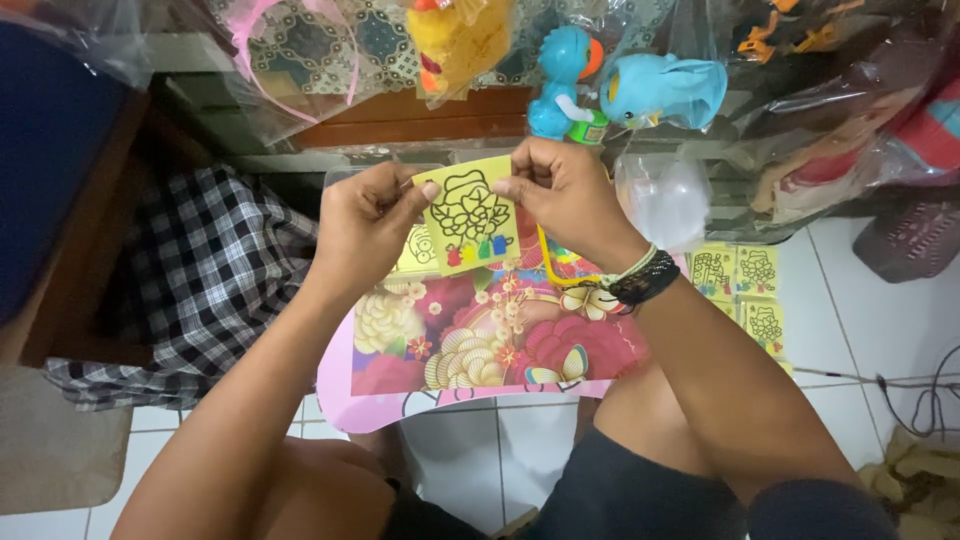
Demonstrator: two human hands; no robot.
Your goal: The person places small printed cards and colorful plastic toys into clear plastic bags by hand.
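Note:
A small yellow card [470, 215] with a black line drawing and a row of little coloured packets along its lower edge is held up between both hands. My left hand [365, 225] pinches its left edge with thumb on the upper corner. My right hand [565, 195] grips the upper right corner; its wrist wears dark and pale bracelets. Below the card lies a pink lap tray [480, 345] with a bright flower print, resting over my knees.
More yellow line-drawing cards [745, 290] lie on the white tiled floor at right. A clear plastic bag [665, 200] sits beside them. Blue toy figures [620, 90], a yellow toy and bagged items hang behind. A checked cloth [205, 280] lies at left; cables at far right.

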